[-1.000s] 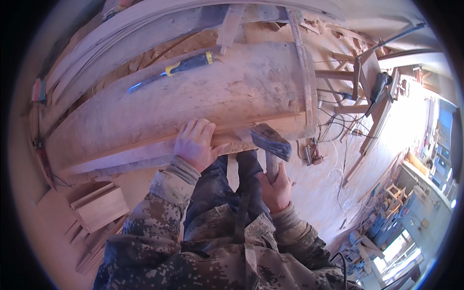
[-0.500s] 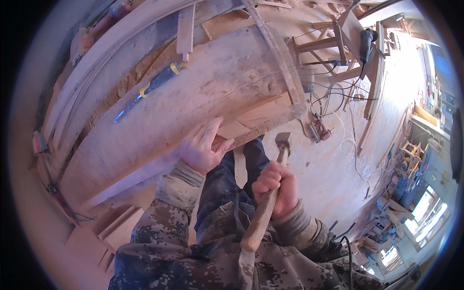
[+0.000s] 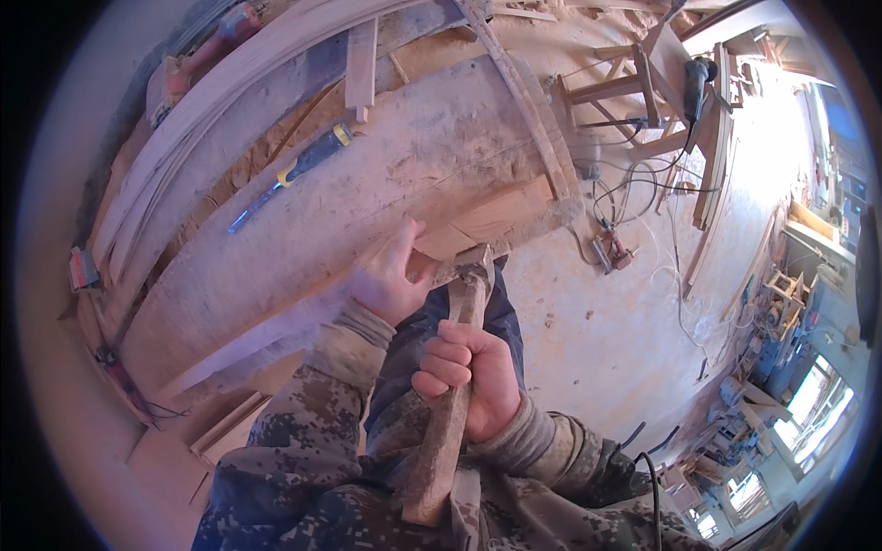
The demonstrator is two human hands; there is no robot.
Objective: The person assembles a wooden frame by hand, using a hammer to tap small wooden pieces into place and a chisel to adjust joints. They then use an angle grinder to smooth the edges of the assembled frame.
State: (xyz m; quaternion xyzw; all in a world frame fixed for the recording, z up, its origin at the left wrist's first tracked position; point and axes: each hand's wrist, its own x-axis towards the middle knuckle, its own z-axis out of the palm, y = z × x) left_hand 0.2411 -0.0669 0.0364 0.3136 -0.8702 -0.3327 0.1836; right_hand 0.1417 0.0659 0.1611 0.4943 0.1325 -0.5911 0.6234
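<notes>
In my right hand (image 3: 478, 372) is a hammer (image 3: 435, 450), its wooden handle wrapped by my closed fingers. The metal head is up against the near edge of a light wooden piece (image 3: 491, 220) at the front of the workbench (image 3: 367, 179); whether it touches cannot be made out. My left hand (image 3: 388, 280) grips the wood's near edge just left of the hammer head, thumb apart from the fingers. Some of its fingers are hidden behind the wood. Farther left on the bench lies a chisel-like tool (image 3: 317, 151) with a dark and yellow handle.
Long curved wooden strips (image 3: 184, 129) run along the bench's far side, near a red power tool (image 3: 220, 41). A narrow strip (image 3: 514, 83) crosses the bench's right end. Beyond are a wooden stool (image 3: 616, 87), cables and a small red tool (image 3: 611, 250) on the floor.
My right hand has swung the hammer up and to the left, bringing its head to the wood's edge. My left hand stays at nearly the same spot on the wood.
</notes>
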